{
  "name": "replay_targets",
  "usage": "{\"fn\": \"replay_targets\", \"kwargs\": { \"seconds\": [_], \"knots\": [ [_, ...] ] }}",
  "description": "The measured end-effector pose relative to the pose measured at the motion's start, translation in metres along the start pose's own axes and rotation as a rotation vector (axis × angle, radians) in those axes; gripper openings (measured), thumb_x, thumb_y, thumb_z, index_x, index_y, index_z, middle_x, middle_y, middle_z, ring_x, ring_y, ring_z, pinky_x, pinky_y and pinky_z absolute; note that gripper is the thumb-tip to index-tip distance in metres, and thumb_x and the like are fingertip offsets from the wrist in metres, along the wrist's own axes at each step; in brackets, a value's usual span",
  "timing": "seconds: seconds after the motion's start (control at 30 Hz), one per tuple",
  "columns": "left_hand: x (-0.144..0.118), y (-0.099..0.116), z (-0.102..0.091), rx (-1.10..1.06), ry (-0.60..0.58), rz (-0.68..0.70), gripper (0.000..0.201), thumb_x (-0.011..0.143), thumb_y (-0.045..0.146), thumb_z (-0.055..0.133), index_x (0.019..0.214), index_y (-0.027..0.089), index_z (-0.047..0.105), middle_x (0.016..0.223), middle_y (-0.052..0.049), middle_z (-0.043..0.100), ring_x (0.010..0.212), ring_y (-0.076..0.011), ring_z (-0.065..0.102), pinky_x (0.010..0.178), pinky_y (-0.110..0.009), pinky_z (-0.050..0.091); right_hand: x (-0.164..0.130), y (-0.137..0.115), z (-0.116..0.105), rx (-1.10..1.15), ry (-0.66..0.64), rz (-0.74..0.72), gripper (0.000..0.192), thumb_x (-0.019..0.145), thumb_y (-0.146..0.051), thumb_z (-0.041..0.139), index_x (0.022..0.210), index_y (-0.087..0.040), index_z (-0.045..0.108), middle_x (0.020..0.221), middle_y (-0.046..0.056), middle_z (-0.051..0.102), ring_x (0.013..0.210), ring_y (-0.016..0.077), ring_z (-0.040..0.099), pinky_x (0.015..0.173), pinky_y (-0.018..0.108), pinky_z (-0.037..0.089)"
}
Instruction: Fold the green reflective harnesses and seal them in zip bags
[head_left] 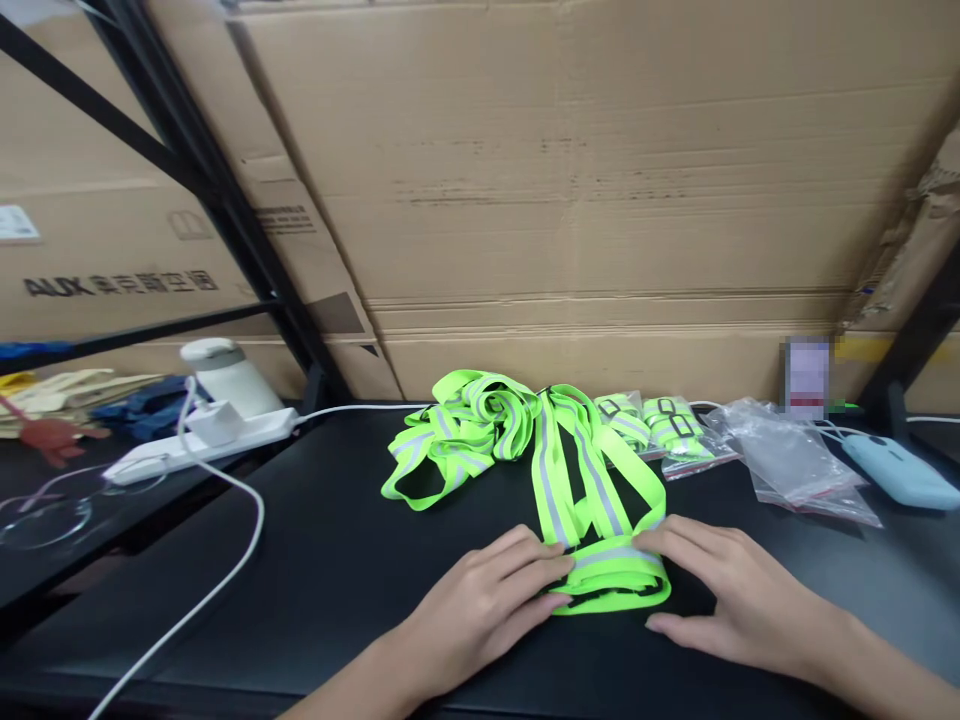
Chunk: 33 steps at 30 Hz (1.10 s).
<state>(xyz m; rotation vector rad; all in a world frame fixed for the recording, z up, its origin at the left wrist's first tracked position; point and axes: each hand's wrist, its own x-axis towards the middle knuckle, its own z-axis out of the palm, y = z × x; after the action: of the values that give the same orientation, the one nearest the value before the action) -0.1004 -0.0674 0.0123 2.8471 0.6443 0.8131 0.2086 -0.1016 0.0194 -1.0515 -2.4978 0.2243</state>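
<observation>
Right now both hands press flat on the folded end of a neon-yellow reflective strap vest (pixel 600 510) on the black bench (pixel 337 560): left hand (pixel 480 605) and right hand (pixel 739 590) have fingers spread, pinning the fold so it stays flat, with clear plastic bags (pixel 787 455) near.

A folded strap vest (pixel 611 580) is laid near the front of the table (pixel 337 560), pressed between the left hand (pixel 487 605) and the right hand (pixel 731 595). A heap of straps (pixel 461 425) is piled behind it. Packed bags (pixel 787 455) are placed far right, a power strip (pixel 210 440) far left. Cardboard boxes (pixel 570 200) are stacked behind everything.
</observation>
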Motion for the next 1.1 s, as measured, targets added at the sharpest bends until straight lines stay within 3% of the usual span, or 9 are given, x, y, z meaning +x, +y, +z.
{"fn": "replay_targets", "kwargs": {
  "seconds": [0.13,0.27,0.37,0.5,0.6,0.73,0.87,0.97,1.1],
  "knots": [
    [0.001,0.002,-0.002,-0.145,0.032,-0.026,0.029,0.099,0.019,0.062,0.127,0.02,0.063,0.11,-0.009,0.075,0.09,-0.019,0.069,0.083,-0.03,0.055,-0.001,-0.009,0.0,-0.09,0.017,-0.059,0.058,0.082,-0.021,0.072,0.136,-0.021,0.054,0.12,0.013,0.067,0.1,0.0286,0.071,0.076,0.038,0.062],
    [0.003,0.002,-0.005,-0.262,0.045,-0.193,0.021,0.099,0.023,0.062,0.117,0.019,0.071,0.091,-0.006,0.075,0.078,-0.0166,0.067,0.071,-0.025,0.053,0.002,-0.013,0.0,-0.175,0.067,-0.121,0.062,0.082,-0.015,0.062,0.142,-0.02,0.047,0.125,0.016,0.065,0.107,0.0306,0.07,0.075,0.04,0.063],
    [0.004,0.001,-0.008,-0.319,0.004,-0.304,0.02,0.099,0.028,0.061,0.113,0.02,0.074,0.089,-0.005,0.074,0.077,-0.0156,0.066,0.068,-0.023,0.052,0.004,-0.011,0.002,-0.223,0.065,-0.175,0.07,0.083,-0.015,0.06,0.15,-0.017,0.038,0.126,0.016,0.066,0.109,0.0322,0.069,0.076,0.042,0.064],
    [0.008,0.006,-0.014,-0.34,-0.082,-0.288,0.021,0.1,0.028,0.059,0.116,0.024,0.071,0.1,-0.005,0.074,0.089,-0.0167,0.067,0.079,-0.025,0.054,0.001,-0.008,0.007,-0.211,0.037,-0.18,0.051,0.088,-0.011,0.057,0.138,-0.021,0.051,0.113,0.011,0.069,0.098,0.0274,0.071,0.073,0.037,0.062],
    [0.01,0.016,-0.017,-0.276,-0.118,-0.223,0.022,0.096,0.033,0.065,0.115,0.023,0.068,0.105,-0.005,0.072,0.094,-0.0191,0.067,0.084,-0.028,0.055,-0.002,-0.009,0.009,-0.149,0.02,-0.127,0.046,0.086,-0.007,0.057,0.128,-0.025,0.059,0.113,0.009,0.068,0.096,0.0251,0.071,0.072,0.034,0.059],
    [0.007,0.034,-0.01,-0.071,-0.133,-0.219,0.044,0.08,0.04,0.082,0.114,0.021,0.062,0.109,-0.007,0.07,0.092,-0.024,0.067,0.078,-0.032,0.057,-0.001,-0.009,0.008,-0.051,-0.002,-0.113,0.042,0.087,-0.007,0.056,0.124,-0.025,0.062,0.109,0.007,0.068,0.095,0.0235,0.069,0.075,0.032,0.057],
    [-0.001,0.048,0.008,0.134,-0.077,-0.199,0.027,0.087,0.017,0.067,0.113,0.02,0.058,0.109,-0.008,0.069,0.093,-0.0248,0.066,0.079,-0.034,0.058,-0.002,-0.01,0.006,0.002,-0.042,-0.114,0.037,0.089,-0.009,0.055,0.12,-0.024,0.066,0.105,0.007,0.068,0.092,0.0223,0.069,0.074,0.031,0.055],
    [-0.005,0.055,0.018,0.279,-0.002,-0.154,0.025,0.087,0.011,0.059,0.111,0.017,0.059,0.103,-0.01,0.069,0.097,-0.029,0.065,0.084,-0.04,0.057,-0.001,-0.012,0.003,0.064,-0.071,-0.111,0.034,0.091,-0.012,0.058,0.121,-0.024,0.068,0.114,0.008,0.07,0.098,0.0226,0.069,0.081,0.032,0.054],
    [0.003,0.054,0.008,0.169,-0.011,-0.211,0.022,0.088,0.012,0.053,0.108,0.017,0.061,0.094,-0.008,0.068,0.09,-0.0259,0.065,0.077,-0.035,0.055,0.007,-0.01,-0.001,0.289,-0.106,-0.05,0.026,0.095,-0.028,0.066,0.12,-0.024,0.07,0.112,0.005,0.074,0.099,0.0205,0.069,0.089,0.031,0.052]
  ]
}}
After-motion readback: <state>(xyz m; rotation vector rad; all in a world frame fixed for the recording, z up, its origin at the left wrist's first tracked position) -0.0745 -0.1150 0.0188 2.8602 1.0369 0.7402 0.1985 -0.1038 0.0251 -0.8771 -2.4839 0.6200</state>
